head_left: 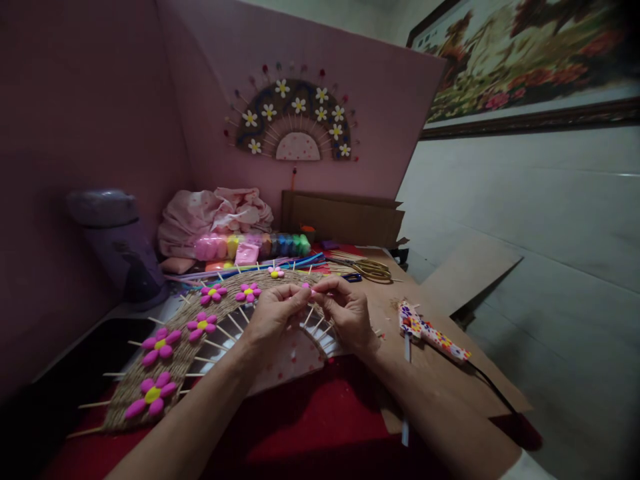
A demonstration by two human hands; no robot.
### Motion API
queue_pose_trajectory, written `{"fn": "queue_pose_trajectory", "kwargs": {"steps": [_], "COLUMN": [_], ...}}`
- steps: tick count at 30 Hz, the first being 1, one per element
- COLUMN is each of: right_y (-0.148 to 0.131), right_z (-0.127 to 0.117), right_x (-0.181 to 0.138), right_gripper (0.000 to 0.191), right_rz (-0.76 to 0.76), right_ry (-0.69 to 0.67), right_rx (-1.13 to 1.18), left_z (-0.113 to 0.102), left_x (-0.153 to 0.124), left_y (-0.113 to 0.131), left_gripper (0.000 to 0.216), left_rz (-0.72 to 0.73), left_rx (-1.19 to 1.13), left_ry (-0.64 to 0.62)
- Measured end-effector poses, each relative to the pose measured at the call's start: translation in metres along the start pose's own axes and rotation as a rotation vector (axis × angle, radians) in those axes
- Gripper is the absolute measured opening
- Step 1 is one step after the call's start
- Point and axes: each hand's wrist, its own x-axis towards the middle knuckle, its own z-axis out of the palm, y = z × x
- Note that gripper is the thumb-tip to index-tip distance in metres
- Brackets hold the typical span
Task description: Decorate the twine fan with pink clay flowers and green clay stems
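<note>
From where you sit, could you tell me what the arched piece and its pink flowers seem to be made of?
Arched piece: looks wound in coarse tan twine, matte, with visible fibrous rows.
Pink flowers: probably soft modelling clay, with smooth, slightly glossy, rounded petals.

No text, label or number is legible anywhere.

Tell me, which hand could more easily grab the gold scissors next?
Probably the right hand: the gold scissors lie just beyond it, on its side. The left hand would have to cross over. Both now pinch a small pink piece.
</note>
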Motion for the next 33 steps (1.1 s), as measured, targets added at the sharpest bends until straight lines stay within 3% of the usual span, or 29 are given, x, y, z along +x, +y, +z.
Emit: {"fn": "queue_pose_trajectory", "kwargs": {"steps": [3, 19, 27, 33], "right_y": [0.0003, 0.0036, 0.0021, -0.0026], "right_z": [-0.0008, -0.0035, -0.002, -0.0044], "right_x": [0.0002, 0.0016, 0.0032, 0.0024], "right_gripper": [0.017, 0.009, 0.016, 0.007], "right_rz": [0.026, -0.042, 0.035, -0.168], "right_ry": [-0.011, -0.01, 0.018, 0.005], "right_rx": [0.001, -0.083, 0.0, -0.209], "left_z": [-0.0003, -0.0002, 0.0013, -0.0007], "left_x": [-0.0005, -0.0007, -0.0005, 0.0002], "left_y": [0.0015, 0.0006, 0.0023, 0.0018], "left_gripper": [0.037, 0.036, 0.039, 0.04], "left_rz": [0.008, 0.003, 0.002, 0.009], "left_rx": [0.008, 0.022, 0.046, 0.116], "left_ry": [0.002, 0.004, -0.013, 0.064]}}
